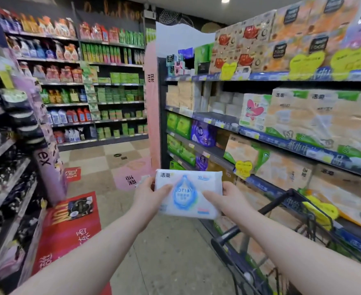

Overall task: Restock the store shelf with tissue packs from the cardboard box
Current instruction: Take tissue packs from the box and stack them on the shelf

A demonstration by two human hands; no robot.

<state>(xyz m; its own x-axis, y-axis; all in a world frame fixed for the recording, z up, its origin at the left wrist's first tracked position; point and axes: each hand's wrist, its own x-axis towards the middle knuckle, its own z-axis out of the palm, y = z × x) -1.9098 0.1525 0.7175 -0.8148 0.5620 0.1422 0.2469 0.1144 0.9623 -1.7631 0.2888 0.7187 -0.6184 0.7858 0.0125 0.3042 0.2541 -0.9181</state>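
Both hands, left and right, grip a tissue pack by its ends; shelf at right.

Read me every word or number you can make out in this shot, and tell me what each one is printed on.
"洁柔": top corner of the held tissue pack.
"LOTION": across that pack's blue drop.
"洁柔": tissue bundles at right.
"ex": purple display at left.
Price tags, yellow stickers: too blurred to read.
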